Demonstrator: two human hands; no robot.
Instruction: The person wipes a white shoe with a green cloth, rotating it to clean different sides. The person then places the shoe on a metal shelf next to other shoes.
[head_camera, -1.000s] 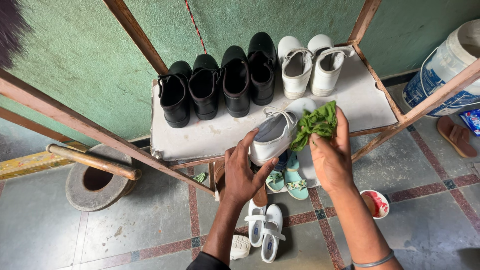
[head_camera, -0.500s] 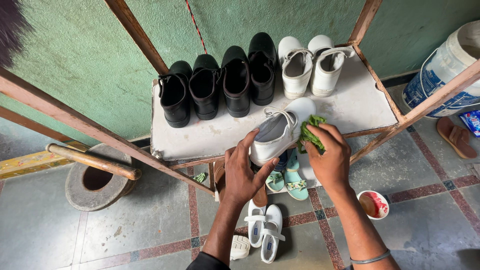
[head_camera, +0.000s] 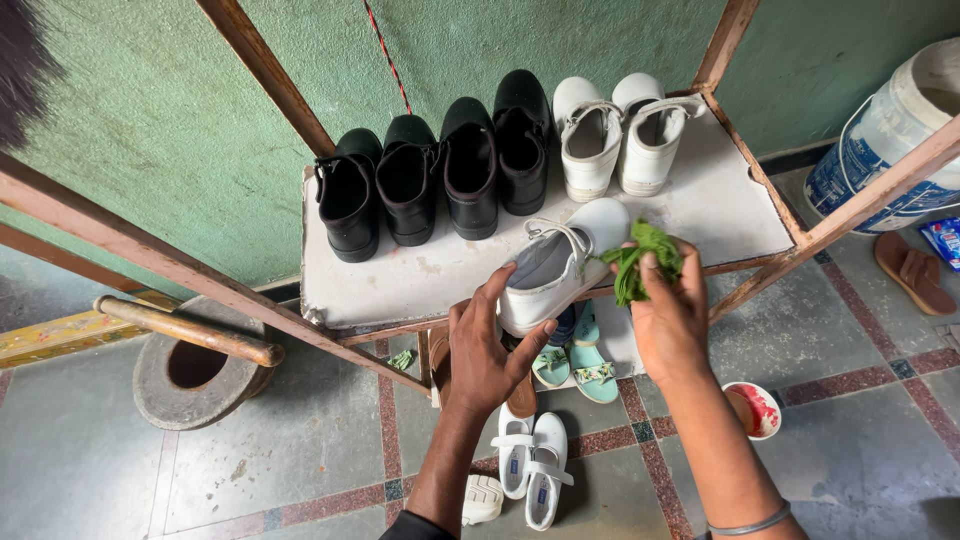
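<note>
- The left hand (head_camera: 490, 355) is cupping the white shoe (head_camera: 555, 270) at its heel, over the shelf (head_camera: 400, 285) edge; light, stiff-soled.
- The right hand (head_camera: 670, 320) is pinching a soft green rag (head_camera: 640, 262) at the toe, 3 o'clock of the shoe.

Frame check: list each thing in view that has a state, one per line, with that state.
left hand: gripping the heel of the white shoe
right hand: clutching the green cloth against the shoe's toe
white shoe: tilted, held over the shelf edge
green cloth: bunched up
black shoes: four upright in a row on the shelf
white pair on shelf: upright, side by side
bucket: upright, open top
</note>
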